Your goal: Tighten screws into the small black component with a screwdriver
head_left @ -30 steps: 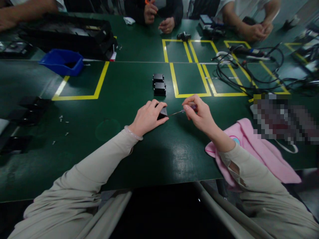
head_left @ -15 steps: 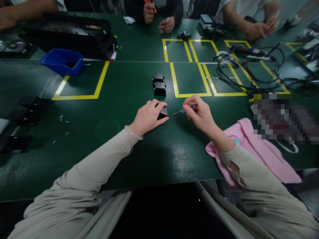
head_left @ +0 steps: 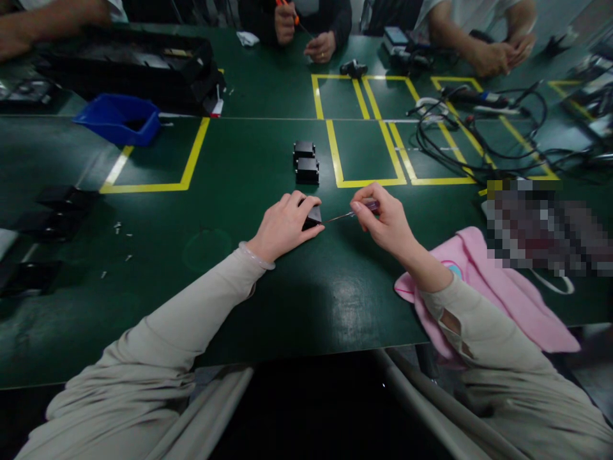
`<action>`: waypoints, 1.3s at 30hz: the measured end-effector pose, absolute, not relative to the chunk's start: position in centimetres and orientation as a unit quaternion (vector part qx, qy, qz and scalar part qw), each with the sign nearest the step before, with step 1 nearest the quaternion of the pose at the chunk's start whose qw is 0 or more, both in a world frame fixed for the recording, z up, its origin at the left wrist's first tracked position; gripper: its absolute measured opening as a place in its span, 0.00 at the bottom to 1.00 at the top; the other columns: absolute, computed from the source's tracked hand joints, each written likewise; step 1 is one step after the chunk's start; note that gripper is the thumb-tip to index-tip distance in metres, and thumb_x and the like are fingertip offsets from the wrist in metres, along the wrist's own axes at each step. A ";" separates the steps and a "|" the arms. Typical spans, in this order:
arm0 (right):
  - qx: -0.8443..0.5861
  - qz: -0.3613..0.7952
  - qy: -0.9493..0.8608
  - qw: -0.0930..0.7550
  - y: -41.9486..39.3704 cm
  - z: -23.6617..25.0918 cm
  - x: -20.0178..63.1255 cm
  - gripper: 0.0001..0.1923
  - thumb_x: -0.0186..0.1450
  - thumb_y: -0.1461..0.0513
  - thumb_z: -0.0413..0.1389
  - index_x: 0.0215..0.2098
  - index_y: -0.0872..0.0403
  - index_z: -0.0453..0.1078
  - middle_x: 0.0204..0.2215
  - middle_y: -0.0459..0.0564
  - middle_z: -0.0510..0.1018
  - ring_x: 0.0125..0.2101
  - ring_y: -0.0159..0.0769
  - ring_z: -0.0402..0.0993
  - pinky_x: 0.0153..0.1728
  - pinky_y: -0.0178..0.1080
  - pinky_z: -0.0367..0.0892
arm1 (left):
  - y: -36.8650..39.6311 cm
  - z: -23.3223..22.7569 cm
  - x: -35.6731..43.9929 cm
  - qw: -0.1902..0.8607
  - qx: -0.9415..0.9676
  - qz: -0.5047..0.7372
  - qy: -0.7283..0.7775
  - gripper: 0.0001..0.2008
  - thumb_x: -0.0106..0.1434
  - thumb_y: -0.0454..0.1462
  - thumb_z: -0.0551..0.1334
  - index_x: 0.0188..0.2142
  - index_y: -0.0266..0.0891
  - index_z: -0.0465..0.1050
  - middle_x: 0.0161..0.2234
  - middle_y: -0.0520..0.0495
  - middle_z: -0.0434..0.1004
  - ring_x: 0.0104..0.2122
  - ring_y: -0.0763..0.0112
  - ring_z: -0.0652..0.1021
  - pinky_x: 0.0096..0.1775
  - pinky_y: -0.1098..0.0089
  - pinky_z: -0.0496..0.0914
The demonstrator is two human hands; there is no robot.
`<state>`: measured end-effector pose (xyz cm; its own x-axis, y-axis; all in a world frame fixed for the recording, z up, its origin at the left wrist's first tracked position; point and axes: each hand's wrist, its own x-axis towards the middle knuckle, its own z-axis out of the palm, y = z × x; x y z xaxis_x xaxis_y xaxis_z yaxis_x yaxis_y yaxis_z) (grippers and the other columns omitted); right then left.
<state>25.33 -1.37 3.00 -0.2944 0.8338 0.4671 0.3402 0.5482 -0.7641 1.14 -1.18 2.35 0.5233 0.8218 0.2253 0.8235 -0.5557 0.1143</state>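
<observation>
My left hand is wrapped over a small black box on the green tabletop, hiding much of it. My right hand grips the handle of a thin screwdriver. Its shaft points left, with the tip close to the right side of the held box; whether it touches I cannot tell. Just beyond my left hand, two similar black boxes stand one behind the other. Several small screws lie loose on the table to the left.
A blue bin and a long black tray are at the upper left. More black parts sit at the left edge. A pink cloth lies under my right forearm; cables coil behind it. Co-workers' hands are across the table.
The screwdriver tip has shifted very slightly to the right of the held box. Both my hands stay in nearly the same place.
</observation>
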 end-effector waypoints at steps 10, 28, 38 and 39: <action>-0.378 0.265 -0.763 0.453 -1.4 3.0 25.4 0.12 0.74 0.51 0.56 0.41 0.50 0.67 0.28 0.43 0.72 0.26 0.30 0.70 0.28 0.36 0.62 | -1.2 2.4 1.2 -0.002 -0.873 -0.128 -0.471 0.24 0.71 0.48 0.63 0.60 0.40 0.66 0.53 0.39 0.74 0.50 0.55 0.75 0.44 0.61 0.72; -0.389 0.271 -0.755 0.454 -1.4 3.0 25.3 0.13 0.75 0.49 0.55 0.41 0.50 0.67 0.26 0.42 0.70 0.24 0.30 0.68 0.25 0.36 0.61 | -1.2 2.4 1.1 -0.002 -0.872 -0.127 -0.473 0.24 0.71 0.48 0.63 0.61 0.40 0.66 0.53 0.39 0.74 0.50 0.55 0.75 0.44 0.61 0.72; -0.388 0.263 -0.762 0.447 -1.4 3.1 25.4 0.14 0.74 0.50 0.55 0.38 0.51 0.67 0.26 0.42 0.70 0.25 0.30 0.69 0.26 0.36 0.61 | -1.1 2.4 1.0 0.000 -0.873 -0.127 -0.471 0.23 0.72 0.48 0.62 0.61 0.40 0.66 0.53 0.39 0.74 0.50 0.55 0.75 0.44 0.61 0.72; -0.388 0.262 -0.763 0.447 -1.4 3.1 25.4 0.13 0.74 0.50 0.55 0.38 0.51 0.67 0.25 0.42 0.70 0.24 0.30 0.68 0.26 0.36 0.61 | -1.1 2.4 1.0 0.001 -0.873 -0.126 -0.471 0.23 0.72 0.48 0.62 0.61 0.41 0.66 0.53 0.39 0.74 0.49 0.55 0.75 0.44 0.61 0.72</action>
<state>25.40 -1.37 3.09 -0.3007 0.8254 0.4778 0.3568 0.5620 -0.7463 1.05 -1.14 2.36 0.5254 0.8216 0.2212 0.8221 -0.5572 0.1166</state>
